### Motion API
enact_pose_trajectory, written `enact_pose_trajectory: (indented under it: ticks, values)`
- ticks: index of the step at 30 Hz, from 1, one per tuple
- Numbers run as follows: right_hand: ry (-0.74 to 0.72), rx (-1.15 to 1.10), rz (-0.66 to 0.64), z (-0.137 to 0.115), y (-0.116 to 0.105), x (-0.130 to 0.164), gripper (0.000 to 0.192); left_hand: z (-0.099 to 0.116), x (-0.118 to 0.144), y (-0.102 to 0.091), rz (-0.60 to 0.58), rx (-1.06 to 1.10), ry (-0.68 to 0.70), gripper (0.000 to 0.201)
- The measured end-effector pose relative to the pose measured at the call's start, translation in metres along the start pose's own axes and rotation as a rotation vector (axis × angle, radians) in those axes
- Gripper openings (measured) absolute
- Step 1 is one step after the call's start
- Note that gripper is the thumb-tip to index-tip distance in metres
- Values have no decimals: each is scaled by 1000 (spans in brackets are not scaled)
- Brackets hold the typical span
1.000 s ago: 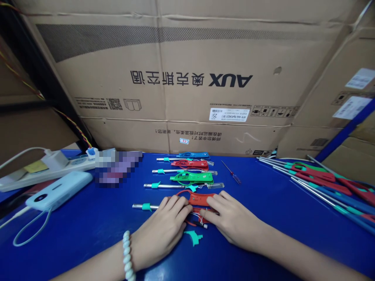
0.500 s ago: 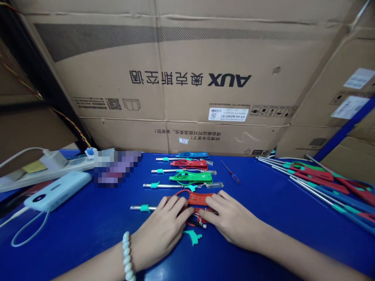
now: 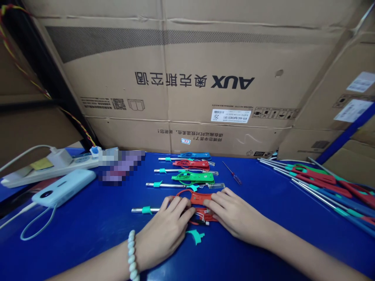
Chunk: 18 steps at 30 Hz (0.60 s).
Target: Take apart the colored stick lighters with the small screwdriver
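A red plastic lighter body (image 3: 197, 198) with a metal tube (image 3: 140, 210) pointing left lies on the blue table (image 3: 88, 230). My left hand (image 3: 165, 232) presses its fingertips on the left part of it. My right hand (image 3: 234, 216) rests its fingers on the right part. Thin wires and a small red piece (image 3: 205, 217) show between the two hands. A loose teal trigger piece (image 3: 195, 235) lies just in front of them.
Behind lie a green lighter (image 3: 191, 178), a red one (image 3: 190, 164) and a blue one (image 3: 195, 155), plus a small screwdriver (image 3: 233, 173). A heap of lighters (image 3: 322, 181) sits right. A power bank (image 3: 63, 188) and power strip (image 3: 52, 166) lie left. Cardboard boxes (image 3: 190, 78) wall the back.
Both hands stay on the red lighter; the fingers shift slightly, exposing more of the wires between them. The view has shifted slightly.
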State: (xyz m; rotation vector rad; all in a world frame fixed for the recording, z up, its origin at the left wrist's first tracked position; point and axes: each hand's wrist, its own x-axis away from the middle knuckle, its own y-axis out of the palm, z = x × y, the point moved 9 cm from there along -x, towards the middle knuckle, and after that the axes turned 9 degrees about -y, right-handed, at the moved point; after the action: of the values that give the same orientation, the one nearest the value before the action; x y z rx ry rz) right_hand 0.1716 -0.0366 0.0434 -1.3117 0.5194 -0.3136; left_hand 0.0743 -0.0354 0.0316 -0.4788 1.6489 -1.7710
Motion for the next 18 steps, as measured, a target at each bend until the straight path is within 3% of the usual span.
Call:
enact_pose_trajectory:
  ticks: [6,12,18]
  values:
    - [49,-60,38,0,-10,1,17,1,-1,-2,26,11,31,28]
    - [3,-122,101,-16,-5,-1,14,-6,-2,0,4,109,-43,32]
    - [89,-157,200,-9,-8,-1,14,-9,-1,-6,18,229,-44,30]
